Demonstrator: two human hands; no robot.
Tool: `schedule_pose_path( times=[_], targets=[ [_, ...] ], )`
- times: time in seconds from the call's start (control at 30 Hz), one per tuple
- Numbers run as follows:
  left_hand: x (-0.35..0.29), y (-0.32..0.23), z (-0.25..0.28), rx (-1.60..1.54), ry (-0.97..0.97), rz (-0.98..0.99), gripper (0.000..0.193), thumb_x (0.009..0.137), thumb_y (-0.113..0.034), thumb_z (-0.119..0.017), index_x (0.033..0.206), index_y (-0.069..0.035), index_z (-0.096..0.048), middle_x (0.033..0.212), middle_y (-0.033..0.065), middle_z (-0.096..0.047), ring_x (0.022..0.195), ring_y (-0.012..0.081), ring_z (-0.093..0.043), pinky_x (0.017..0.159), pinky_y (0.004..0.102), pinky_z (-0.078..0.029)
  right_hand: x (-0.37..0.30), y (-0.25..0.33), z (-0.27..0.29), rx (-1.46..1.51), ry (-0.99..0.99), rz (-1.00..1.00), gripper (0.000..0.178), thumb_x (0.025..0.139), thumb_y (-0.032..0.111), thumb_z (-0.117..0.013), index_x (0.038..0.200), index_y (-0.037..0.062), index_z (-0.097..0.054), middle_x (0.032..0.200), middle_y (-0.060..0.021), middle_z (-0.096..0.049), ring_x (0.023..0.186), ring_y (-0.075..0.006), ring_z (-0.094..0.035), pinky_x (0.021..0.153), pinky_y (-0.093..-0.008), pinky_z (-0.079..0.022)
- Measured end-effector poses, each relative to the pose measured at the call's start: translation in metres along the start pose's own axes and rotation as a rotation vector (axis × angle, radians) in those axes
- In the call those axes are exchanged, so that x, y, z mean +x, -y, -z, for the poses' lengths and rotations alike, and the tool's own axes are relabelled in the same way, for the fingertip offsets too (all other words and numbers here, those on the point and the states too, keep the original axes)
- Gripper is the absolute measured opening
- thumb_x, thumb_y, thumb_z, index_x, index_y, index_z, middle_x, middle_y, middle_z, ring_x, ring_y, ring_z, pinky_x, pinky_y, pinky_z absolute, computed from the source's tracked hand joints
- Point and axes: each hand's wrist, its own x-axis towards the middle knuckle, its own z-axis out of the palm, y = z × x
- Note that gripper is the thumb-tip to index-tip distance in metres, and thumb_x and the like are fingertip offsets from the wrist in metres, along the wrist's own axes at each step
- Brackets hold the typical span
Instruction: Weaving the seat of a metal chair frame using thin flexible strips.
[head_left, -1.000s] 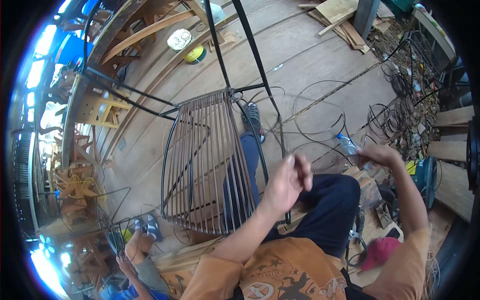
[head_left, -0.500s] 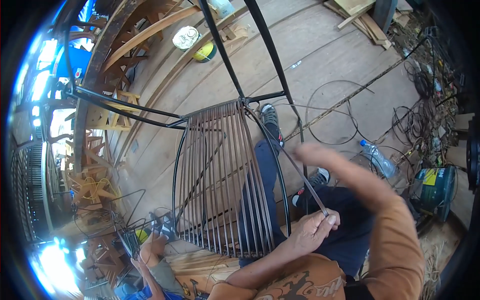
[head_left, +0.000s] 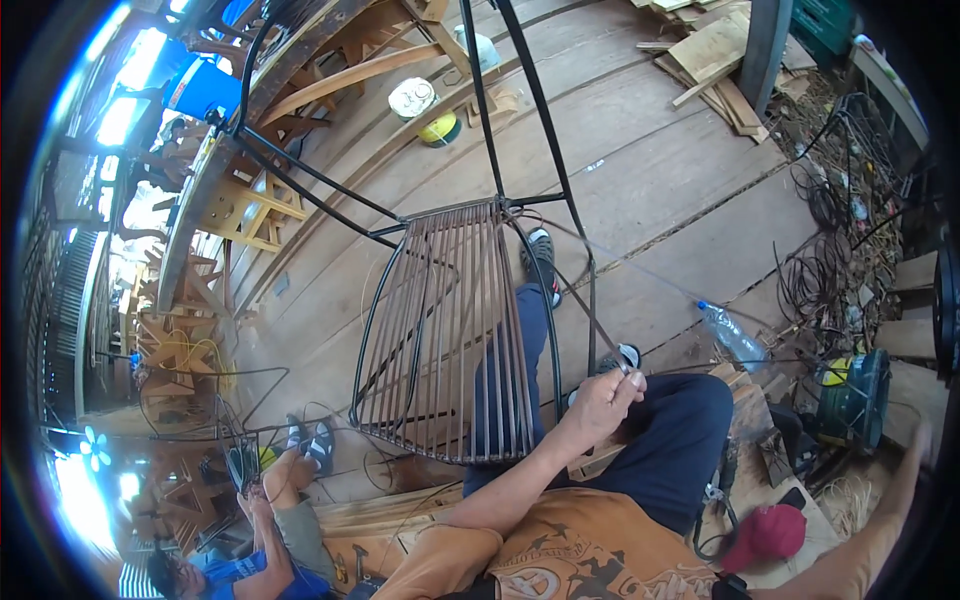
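In front of me stands a black metal chair frame (head_left: 541, 105). Many brown strands (head_left: 460, 225) run side by side between its upper bar and its lower edge. My left hand (head_left: 605, 400) is closed near the frame's right side, pinching a brown strand (head_left: 598, 333) that slants down from the frame's upper right corner. My right hand (head_left: 922, 442) is stretched far out at the right edge, smeared by motion, so its fingers cannot be made out. A thin line of strand also crosses from the same corner toward the right.
A plastic bottle (head_left: 735, 338) and a green-and-yellow container (head_left: 855, 400) are on the right, near tangled dark strands (head_left: 808, 280). A red cap (head_left: 775, 532) lies beside me. Another person (head_left: 285, 560) sits lower left. Boards (head_left: 712, 60) lie at the back.
My right hand has swung from beside the frame out to the far right. My left hand, still on the strand, appears farther left and higher. The view has shifted.
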Motion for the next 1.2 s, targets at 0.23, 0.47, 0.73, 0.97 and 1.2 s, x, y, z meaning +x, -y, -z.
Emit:
schedule_pose_path(
  times=[0.23, 0.47, 0.73, 0.97, 1.2],
  targets=[
    [-0.004, -0.003, 0.003, 0.044, -0.044, 0.092, 0.027, 0.097, -0.023, -0.043, 0.088, -0.002, -0.056, 0.072, 0.0088, -0.062, 0.055, 0.0123, -0.053, 0.055, 0.0286, -0.045, -0.247, 0.415, 0.084, 0.75, 0.018, 1.342, 0.052, 0.08, 0.023, -0.063, 0.128, 0.0081, -0.047, 0.113, -0.0207, -0.059, 0.103, -0.0351, -0.057, 0.087, -0.0416, -0.046],
    [0.0, -0.002, -0.004, -0.003, 0.018, 0.031, 0.022, 0.096, -0.018, -0.045, 0.095, -0.001, -0.059, 0.07, 0.0022, -0.059, 0.056, 0.005, -0.046, 0.054, 0.021, -0.041, -0.504, 0.551, 0.204, 1.589, 0.917, 1.459, 0.018, 0.089, 0.017, -0.055, 0.092, 0.0009, -0.063, 0.067, -0.0051, -0.06, 0.058, -0.011, -0.055, 0.054, -0.0278, -0.045],
    [-0.011, -0.008, 0.027, -0.019, 0.032, 0.115, 0.022, 0.096, -0.016, -0.047, 0.099, 0.001, -0.06, 0.082, 0.0083, -0.06, 0.064, 0.0101, -0.055, 0.059, 0.0235, -0.045, -0.546, 0.515, 0.24, 1.628, 1.2, 1.346, 0.019, 0.094, 0.018, -0.049, 0.101, 0.003, -0.058, 0.076, -0.0001, -0.059, 0.062, -0.0057, -0.053, 0.052, -0.0197, -0.04],
    [-0.027, -0.036, 0.07, -0.069, 0.027, -0.05, 0.02, 0.095, -0.014, -0.049, 0.097, 0.003, -0.06, 0.104, 0.0131, -0.059, 0.089, 0.0176, -0.058, 0.077, 0.027, -0.047, -0.552, 0.59, 0.192, 1.565, 1.025, 1.285, 0.023, 0.089, 0.013, -0.055, 0.11, 0.004, -0.059, 0.091, -0.0029, -0.061, 0.074, -0.0088, -0.055, 0.064, -0.0217, -0.047],
    [-0.033, -0.032, 0.088, -0.002, 0.128, -0.071, 0.014, 0.093, -0.008, -0.051, 0.093, 0.003, -0.058, 0.094, 0.0128, -0.061, 0.086, 0.022, -0.061, 0.077, 0.0299, -0.049, -0.559, 0.619, 0.156, 0.785, 0.065, 1.49, 0.051, 0.08, 0.021, -0.061, 0.127, 0.0092, -0.043, 0.109, -0.0197, -0.061, 0.103, -0.0342, -0.058, 0.087, -0.0428, -0.046]
  ],
)
